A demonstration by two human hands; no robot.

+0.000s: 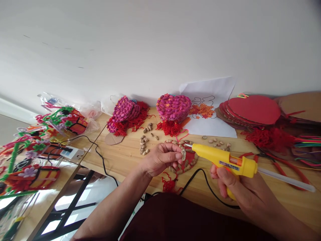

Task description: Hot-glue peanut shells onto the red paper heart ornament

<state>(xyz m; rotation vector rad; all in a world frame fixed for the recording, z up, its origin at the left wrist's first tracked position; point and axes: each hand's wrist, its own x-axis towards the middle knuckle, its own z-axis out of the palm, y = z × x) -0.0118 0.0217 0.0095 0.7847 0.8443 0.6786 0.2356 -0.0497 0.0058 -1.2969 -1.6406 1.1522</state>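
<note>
My right hand point(233, 182) is wrapped round the grip of a yellow hot glue gun point(213, 154), whose clear glue stick point(286, 180) juts out at the back. Between the thumb and fingers of my left hand point(164, 157) is a peanut point(183, 154), close to the gun's metal nozzle. Below both hands lies a red cardboard piece point(190, 156) edged with peanuts, partly hidden by my left hand. A red yarn tassel point(170, 184) hangs from its near side.
Loose peanuts point(143, 144) lie left and right of the work. Two pink peanut-covered crafts point(173, 106) stand by the wall. Red cardboard discs point(254, 109) are stacked at right. A black cord point(195, 174) crosses the front. Pipe-cleaner flower crafts point(31, 174) crowd the left.
</note>
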